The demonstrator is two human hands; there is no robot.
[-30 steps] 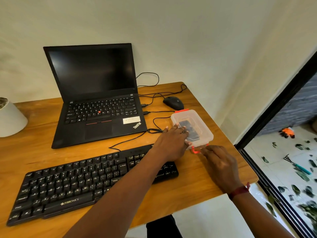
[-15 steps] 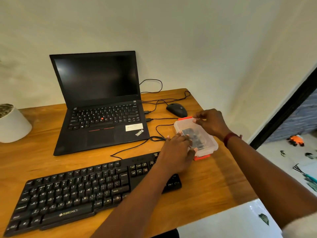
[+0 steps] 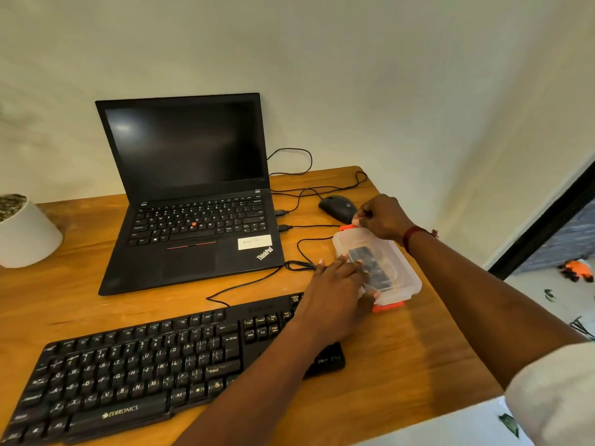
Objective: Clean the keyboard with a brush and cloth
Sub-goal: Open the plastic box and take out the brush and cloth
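A black keyboard (image 3: 138, 371) lies along the front of the wooden desk (image 3: 402, 365). Right of it stands a clear plastic box (image 3: 396, 265) with orange latches and dark items inside. My left hand (image 3: 335, 297) lies flat on the box's lid and near-left side, fingers straight. At the far end of the box my right hand (image 3: 381, 217) pinches the orange latch (image 3: 346, 226), which is lifted. The near latch (image 3: 388, 306) sticks out at the front. No brush or cloth shows outside the box.
An open black laptop (image 3: 193, 201) sits behind the keyboard. A black mouse (image 3: 338, 208) and its cables (image 3: 306, 246) lie just beyond the box. A white pot (image 3: 25, 233) stands at the left edge. The desk ends close to the right of the box.
My right hand left the near latch, crossed to the box's far end and now pinches the far latch. My left hand stayed pressed on the lid.
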